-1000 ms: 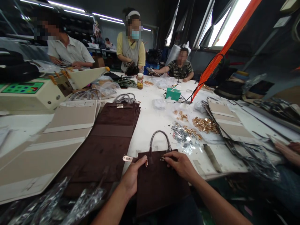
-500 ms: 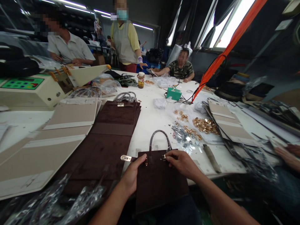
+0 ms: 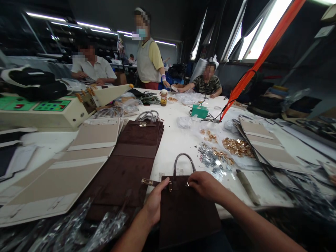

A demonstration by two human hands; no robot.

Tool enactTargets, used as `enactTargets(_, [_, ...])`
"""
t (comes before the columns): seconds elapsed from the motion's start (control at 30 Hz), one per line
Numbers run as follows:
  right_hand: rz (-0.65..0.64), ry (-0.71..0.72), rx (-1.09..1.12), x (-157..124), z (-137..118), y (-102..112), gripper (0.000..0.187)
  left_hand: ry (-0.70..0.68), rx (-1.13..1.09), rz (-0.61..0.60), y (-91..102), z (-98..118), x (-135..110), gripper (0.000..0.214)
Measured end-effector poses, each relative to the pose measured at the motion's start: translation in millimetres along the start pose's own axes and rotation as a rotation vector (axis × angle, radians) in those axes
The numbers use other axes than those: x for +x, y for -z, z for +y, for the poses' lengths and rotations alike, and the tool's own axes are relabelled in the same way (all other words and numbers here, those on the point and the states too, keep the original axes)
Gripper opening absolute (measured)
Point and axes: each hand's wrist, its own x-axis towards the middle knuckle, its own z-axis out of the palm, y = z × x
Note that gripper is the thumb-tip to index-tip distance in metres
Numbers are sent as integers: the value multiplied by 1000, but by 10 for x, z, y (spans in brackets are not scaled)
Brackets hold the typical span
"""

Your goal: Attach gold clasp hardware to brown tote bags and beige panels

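A dark brown bag panel (image 3: 187, 217) with one looped handle (image 3: 184, 156), which looks wrapped in plastic, lies at the table's near edge, over my lap. My left hand (image 3: 154, 203) grips its left edge, thumb on top near a gold buckle piece (image 3: 170, 186). From there a brown strap with a gold metal plate (image 3: 147, 182) sticks out to the left. My right hand (image 3: 206, 185) is closed in a pinch at the panel's upper right, on a small shiny metal fitting (image 3: 187, 184) against the surface. Its fingers partly hide the fitting.
Stacked brown panels (image 3: 131, 164) and beige panels (image 3: 91, 134) lie left, more beige panels (image 3: 262, 140) right. Gold fittings (image 3: 237, 147) and silver plates (image 3: 214, 157) are heaped beyond my right hand. A wrapped rod-like tool (image 3: 248, 187) lies nearby. Co-workers are around the table's far side.
The view has shifted, so everything sits lower and further right. My right fingers have pressed the metal fitting closer to the panel. My left hand keeps its grip; the strap's metal plate has tilted.
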Motion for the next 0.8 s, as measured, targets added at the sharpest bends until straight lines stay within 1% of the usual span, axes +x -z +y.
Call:
enactTargets(0.13, [-34,-42,24,15,-5,41,18,-10,-20,5,2,-16,-1,52])
enactTargets(0.23, [-1,-38,-5,4,-14,45,18,-20,-24,38,6,-21,0,52])
enactTargets(0.3, [13,-23,13,-12,-17,53,17,-19,-20,55,0,-23,-1,51])
enactTargets(0.37, [-15,-43,117,-37,-5,79,17,-12,-19,70,-8,-23,1,50])
enactTargets(0.43, [-55,-104,262,-68,22,113,17,-7,-21,93,-6,-21,10,48])
enactTargets(0.53, [-53,-166,392,-108,80,143,17,-13,-15,129,20,-13,37,46])
enactTargets(0.7, [-28,-169,413,-114,139,117,16,-29,-2,195,31,-7,63,43])
enactTargets(0.8, [-34,-173,387,-102,127,95,17,-36,-8,202,-1,-14,49,41])
